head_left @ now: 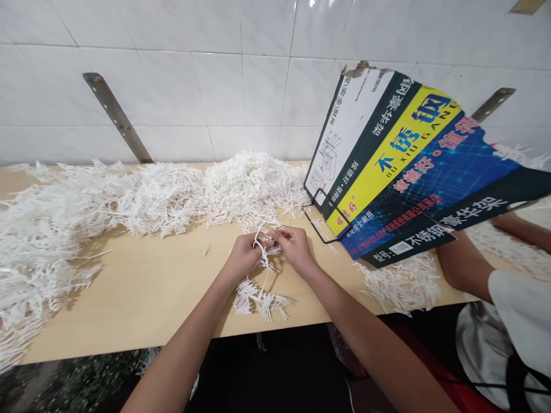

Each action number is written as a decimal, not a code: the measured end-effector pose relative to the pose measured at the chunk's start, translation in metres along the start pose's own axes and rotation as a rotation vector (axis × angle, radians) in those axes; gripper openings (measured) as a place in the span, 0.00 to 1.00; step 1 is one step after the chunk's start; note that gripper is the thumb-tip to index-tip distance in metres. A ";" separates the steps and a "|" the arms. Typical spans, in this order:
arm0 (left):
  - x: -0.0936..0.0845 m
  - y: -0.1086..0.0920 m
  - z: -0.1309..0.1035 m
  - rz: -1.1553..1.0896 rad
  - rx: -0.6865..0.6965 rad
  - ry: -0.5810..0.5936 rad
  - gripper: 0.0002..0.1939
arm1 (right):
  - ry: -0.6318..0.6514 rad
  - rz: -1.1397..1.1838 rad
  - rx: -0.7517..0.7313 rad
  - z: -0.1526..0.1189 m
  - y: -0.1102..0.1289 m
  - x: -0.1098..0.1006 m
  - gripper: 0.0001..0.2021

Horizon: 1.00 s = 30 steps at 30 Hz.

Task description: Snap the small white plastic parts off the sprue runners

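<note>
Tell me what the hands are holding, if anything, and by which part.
The left hand and right hand appear to pinch white branching strands near their upper end; the hands themselves hide the exact spot.

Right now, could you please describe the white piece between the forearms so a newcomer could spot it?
Start at the pale tabletop below the tiled wall. Between the forearms, a white piece trails from the left hand and right hand toward the front edge. Unlike the heaps along the wall, it lies apart, its curved stem ending in tufts.
</note>
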<state>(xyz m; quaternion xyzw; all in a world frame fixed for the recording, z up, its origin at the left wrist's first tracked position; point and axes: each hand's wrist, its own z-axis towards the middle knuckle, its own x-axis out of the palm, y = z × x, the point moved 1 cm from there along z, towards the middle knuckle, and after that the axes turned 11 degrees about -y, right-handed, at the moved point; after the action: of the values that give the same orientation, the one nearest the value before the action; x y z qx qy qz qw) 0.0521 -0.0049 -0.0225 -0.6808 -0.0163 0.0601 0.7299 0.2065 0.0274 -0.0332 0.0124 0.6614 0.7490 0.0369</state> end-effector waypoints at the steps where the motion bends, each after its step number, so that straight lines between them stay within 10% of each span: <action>1: 0.002 -0.001 0.000 -0.003 -0.024 0.019 0.15 | -0.039 0.005 0.019 0.002 -0.003 -0.001 0.18; 7: 0.001 0.001 -0.005 0.055 -0.059 0.127 0.15 | -0.265 0.219 0.117 0.015 -0.004 -0.012 0.20; 15: -0.004 0.009 0.002 0.011 0.084 -0.118 0.10 | 0.329 -0.132 -0.247 0.000 0.023 -0.004 0.17; 30: 0.005 -0.001 0.000 0.109 0.101 0.162 0.12 | -0.170 -0.050 -0.027 0.007 -0.009 -0.010 0.19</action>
<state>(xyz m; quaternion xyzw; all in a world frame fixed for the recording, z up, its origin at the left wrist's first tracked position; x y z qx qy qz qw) 0.0574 -0.0040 -0.0218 -0.6455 0.0827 0.0450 0.7579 0.2168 0.0342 -0.0410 0.0592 0.6457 0.7531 0.1117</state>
